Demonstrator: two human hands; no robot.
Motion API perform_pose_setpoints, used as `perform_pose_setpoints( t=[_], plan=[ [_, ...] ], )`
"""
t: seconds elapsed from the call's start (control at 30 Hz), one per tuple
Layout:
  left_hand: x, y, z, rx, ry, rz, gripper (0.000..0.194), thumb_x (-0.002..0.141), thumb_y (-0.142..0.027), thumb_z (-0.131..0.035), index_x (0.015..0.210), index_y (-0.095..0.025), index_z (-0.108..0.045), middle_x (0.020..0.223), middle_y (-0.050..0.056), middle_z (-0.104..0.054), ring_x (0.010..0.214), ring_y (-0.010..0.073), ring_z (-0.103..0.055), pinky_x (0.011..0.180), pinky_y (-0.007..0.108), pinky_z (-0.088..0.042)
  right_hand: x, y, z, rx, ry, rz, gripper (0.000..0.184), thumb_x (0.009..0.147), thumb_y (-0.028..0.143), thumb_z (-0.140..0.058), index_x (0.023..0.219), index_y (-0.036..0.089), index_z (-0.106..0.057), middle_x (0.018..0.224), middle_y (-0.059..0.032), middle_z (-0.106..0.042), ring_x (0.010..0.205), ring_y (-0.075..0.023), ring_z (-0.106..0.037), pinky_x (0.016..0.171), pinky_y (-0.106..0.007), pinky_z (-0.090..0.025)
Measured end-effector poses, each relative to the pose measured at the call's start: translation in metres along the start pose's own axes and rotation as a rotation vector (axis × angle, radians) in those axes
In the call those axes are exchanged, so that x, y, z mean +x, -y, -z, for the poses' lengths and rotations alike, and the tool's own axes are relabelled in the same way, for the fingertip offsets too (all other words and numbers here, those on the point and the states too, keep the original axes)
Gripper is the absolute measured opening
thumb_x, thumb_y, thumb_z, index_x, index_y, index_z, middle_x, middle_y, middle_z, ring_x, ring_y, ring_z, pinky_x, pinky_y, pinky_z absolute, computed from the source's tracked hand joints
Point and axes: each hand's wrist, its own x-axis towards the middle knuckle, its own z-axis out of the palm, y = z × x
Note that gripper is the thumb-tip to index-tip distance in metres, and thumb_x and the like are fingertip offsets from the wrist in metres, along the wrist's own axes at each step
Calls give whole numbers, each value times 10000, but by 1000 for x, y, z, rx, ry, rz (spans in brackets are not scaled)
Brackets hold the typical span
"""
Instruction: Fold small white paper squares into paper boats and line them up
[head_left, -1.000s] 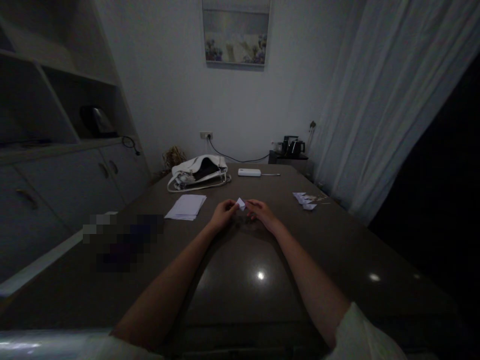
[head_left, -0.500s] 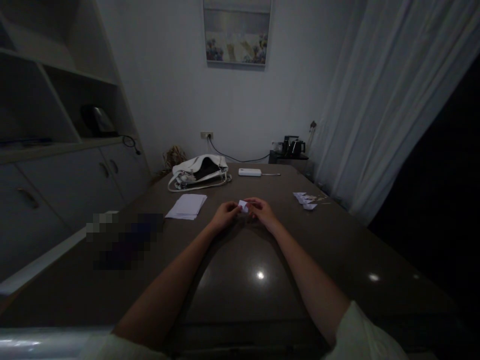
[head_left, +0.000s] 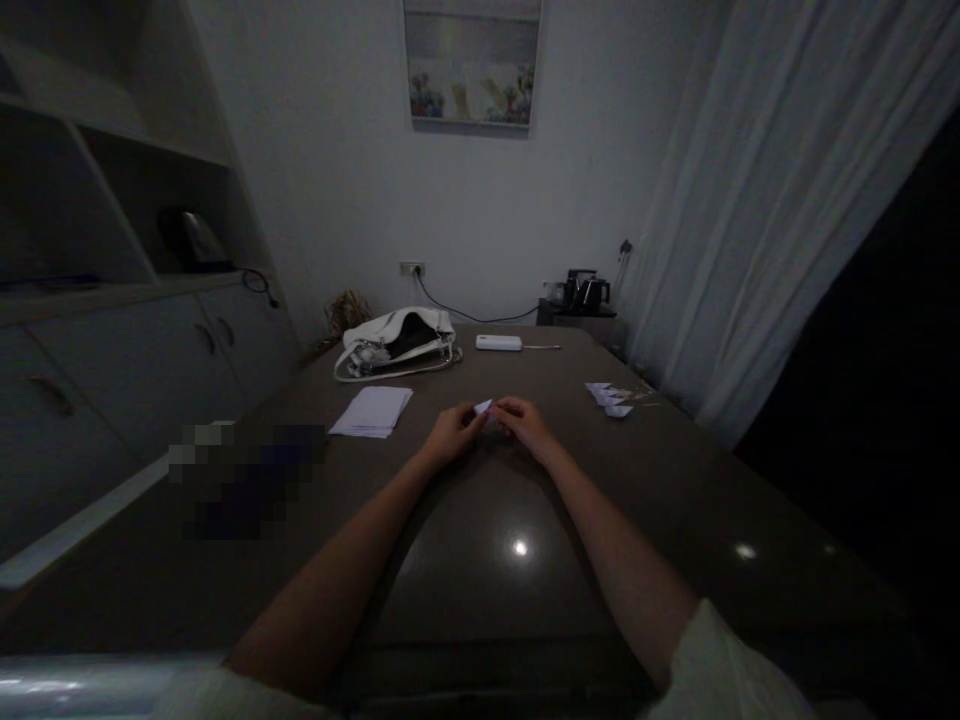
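A small folded piece of white paper (head_left: 483, 407) is held between my two hands above the middle of the table. My left hand (head_left: 452, 434) pinches its left side, fingers closed. On its right side, the fingertips of my right hand (head_left: 523, 424) are closed on the same paper. The fingers partly cover it, so its full shape is hidden. To the left lies a stack of white paper sheets (head_left: 372, 411). Several small folded paper pieces (head_left: 609, 398) lie in an overlapping row off to the right.
A white handbag (head_left: 397, 340) sits at the table's far left, with a white power bank (head_left: 499, 343) and short cable to its right. A blurred-out dark patch (head_left: 259, 480) covers something at left. The brown table (head_left: 480, 590) reflects ceiling lights.
The small paper, which showed a squarish face, now appears as a narrow pointed shape between the fingers. Both hands stay in nearly the same place.
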Motion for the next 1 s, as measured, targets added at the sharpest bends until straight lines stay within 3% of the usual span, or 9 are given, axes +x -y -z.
perform_pose_setpoints(
  t=[0.2, 0.5, 1.0],
  plan=[
    [0, -4, 2, 34, -146, -144, 247, 809, -363, -494, 944, -160, -529, 869, 57, -599, 649, 126, -544, 575, 227, -425, 1, -3, 0, -31, 29, 12, 264, 645, 420, -627, 701, 164, -596, 591, 27, -542, 471, -71, -450, 408, -172, -311],
    [-1, -8, 4, 17, -140, -204, 118, 800, -261, -500, 800, -151, -545, 702, 25, -596, 600, 117, -543, 568, 214, -418, 1, -2, -2, -58, 15, 1, 319, 655, 459, -613, 793, 171, -609, 626, 15, -563, 457, -77, -464, 390, -176, -328],
    [-1, -16, 1, 65, -147, -162, 163, 794, -295, -510, 738, -148, -552, 598, 0, -560, 510, 98, -489, 495, 195, -361, 5, -6, -6, -93, -84, 95, 147, 617, 308, -595, 606, 168, -551, 545, 25, -528, 492, -97, -479, 458, -201, -368]
  ],
)
